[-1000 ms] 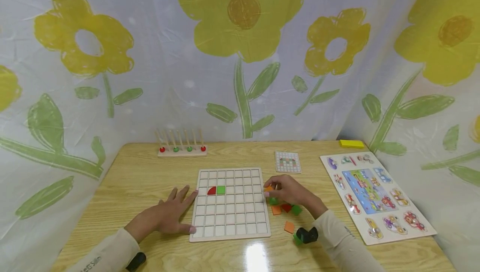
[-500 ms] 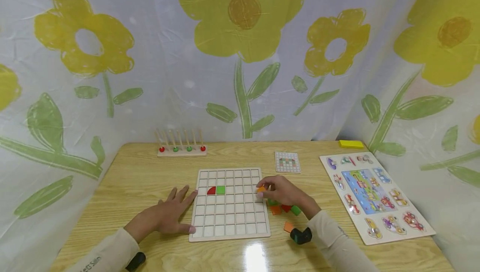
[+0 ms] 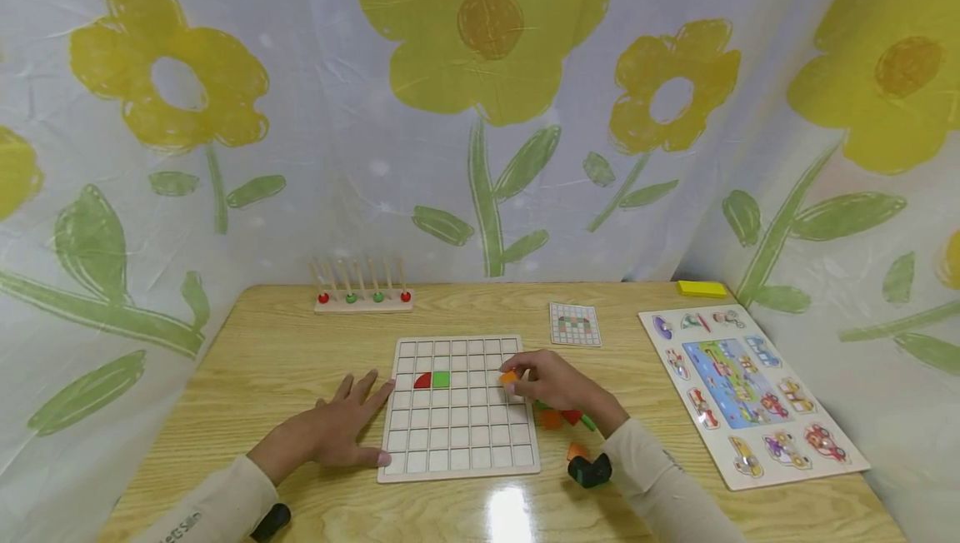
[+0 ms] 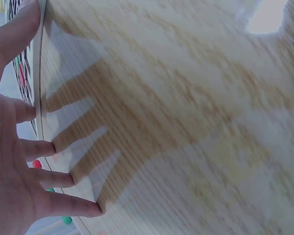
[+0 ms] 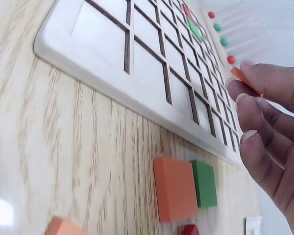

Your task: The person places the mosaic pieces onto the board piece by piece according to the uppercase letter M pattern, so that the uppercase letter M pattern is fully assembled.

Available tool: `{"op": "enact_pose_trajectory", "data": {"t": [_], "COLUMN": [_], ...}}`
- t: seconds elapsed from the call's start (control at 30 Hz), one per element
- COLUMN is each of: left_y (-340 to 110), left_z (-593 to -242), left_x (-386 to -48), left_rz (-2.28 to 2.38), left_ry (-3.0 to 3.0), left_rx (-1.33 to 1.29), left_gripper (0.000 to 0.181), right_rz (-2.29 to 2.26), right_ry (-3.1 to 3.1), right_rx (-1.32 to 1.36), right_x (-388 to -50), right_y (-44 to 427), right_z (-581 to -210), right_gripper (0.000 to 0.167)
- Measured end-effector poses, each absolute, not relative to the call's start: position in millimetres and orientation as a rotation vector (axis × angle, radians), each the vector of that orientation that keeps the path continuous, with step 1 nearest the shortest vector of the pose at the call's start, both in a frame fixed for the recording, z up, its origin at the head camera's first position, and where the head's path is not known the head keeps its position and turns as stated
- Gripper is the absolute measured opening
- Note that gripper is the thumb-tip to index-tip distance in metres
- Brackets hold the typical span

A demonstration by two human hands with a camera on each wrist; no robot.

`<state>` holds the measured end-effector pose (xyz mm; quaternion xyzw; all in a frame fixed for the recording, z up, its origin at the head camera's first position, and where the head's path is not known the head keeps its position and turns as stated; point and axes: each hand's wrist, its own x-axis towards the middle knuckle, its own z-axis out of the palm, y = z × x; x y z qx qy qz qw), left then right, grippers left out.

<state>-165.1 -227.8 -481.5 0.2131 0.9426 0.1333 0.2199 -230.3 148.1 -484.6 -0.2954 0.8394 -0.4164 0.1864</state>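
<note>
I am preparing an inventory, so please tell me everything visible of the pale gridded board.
The pale, wood-like board with square cells has rounded corners, a plain rim and dark cell edges. It lies flat on the brown wood-grain table. The third row from the far edge holds a red quarter-round piece and, right of it, a green square piece. The left hand touches the board's left edge; the right hand hovers over its right side, a small orange piece in its grip.

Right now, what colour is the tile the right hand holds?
Orange tile, clearest in the head view.
</note>
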Motion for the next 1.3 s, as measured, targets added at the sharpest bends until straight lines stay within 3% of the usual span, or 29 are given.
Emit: {"op": "enact_pose_trajectory", "data": {"t": [1.3], "left_y": [-228], "left_z": [-483], "left_x": [-166], "left_rz": [0.356], "left_ry": [2.609], "left_rx": [0.588], "left_gripper": [0.112], "right_rz": [-1.139], "right_ry": [2.349], "right_rx": [-0.843], "right_x": [-237], "right_y": [103], "right_z": [-494], "right_gripper": [0.032]}}
